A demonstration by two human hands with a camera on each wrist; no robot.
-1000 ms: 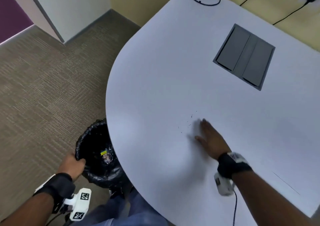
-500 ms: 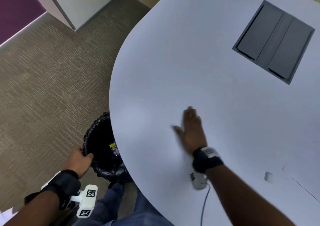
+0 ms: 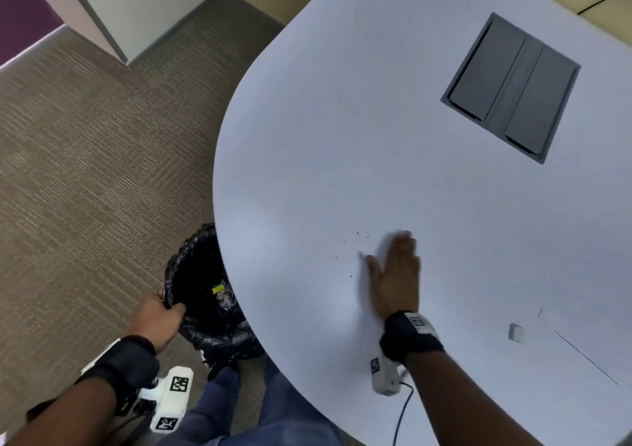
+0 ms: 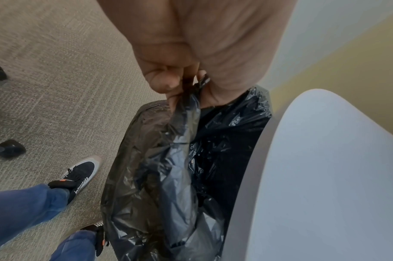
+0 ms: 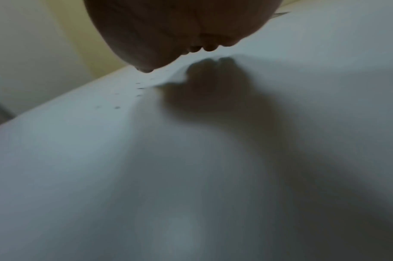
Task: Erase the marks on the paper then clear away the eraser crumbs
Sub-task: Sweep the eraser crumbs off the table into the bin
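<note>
Right hand flat, fingers straight, beside eraser crumbs; left hand pinches bin liner at table edge to catch them.

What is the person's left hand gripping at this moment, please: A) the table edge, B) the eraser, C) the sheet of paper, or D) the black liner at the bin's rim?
D: the left hand pinches the black liner at the bin's rim, beside the table.
</note>
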